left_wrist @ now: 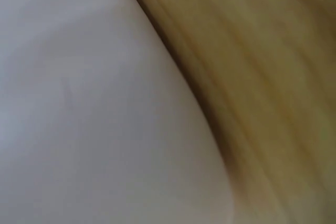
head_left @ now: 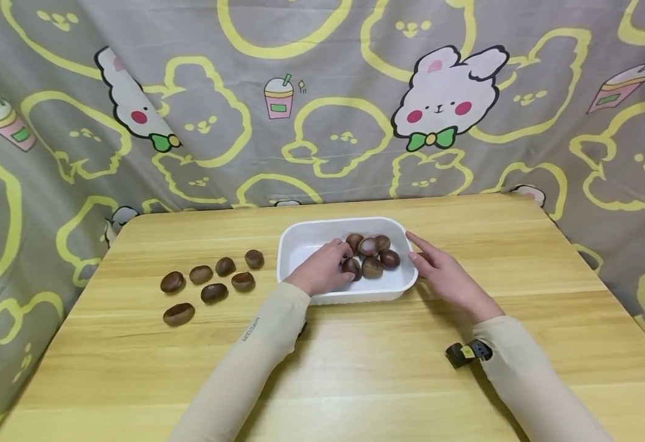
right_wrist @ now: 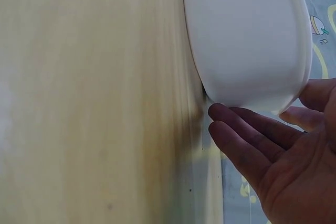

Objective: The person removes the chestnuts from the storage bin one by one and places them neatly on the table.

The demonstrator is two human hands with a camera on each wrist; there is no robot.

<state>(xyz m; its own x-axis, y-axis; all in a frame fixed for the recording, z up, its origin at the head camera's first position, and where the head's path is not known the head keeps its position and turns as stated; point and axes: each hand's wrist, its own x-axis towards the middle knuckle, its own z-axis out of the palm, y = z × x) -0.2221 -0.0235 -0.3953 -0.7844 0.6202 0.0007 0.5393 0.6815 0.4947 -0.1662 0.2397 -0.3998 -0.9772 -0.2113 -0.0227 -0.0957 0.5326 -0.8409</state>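
A white rectangular plastic tray (head_left: pixel 350 297) stands on the table, with several brown chestnuts (head_left: pixel 372 267) towards its right half. My left hand (head_left: pixel 324 268) reaches over the near left rim into it. Its fingers and thumb curl about a chestnut (head_left: pixel 351 268) at the left of the group; the far fingertips are partly hidden. My right hand (head_left: pixel 445 274) is at the tray's right end, fingers fairly straight and touching the outer wall. In the right wrist view, those fingers (right_wrist: pixel 247 150) lie against the white end wall. The left wrist view holds only the blurred tray wall (left_wrist: pixel 105 103) and wood.
Several more chestnuts (head_left: pixel 214 293) lie spread out left of the tray on the wooden table (head_left: pixel 366 368). A grey curtain (head_left: pixel 322 153) with yellow cartoon outlines hangs behind the table and around its sides. A black strap device (head_left: pixel 468 353) sits on the right wrist.
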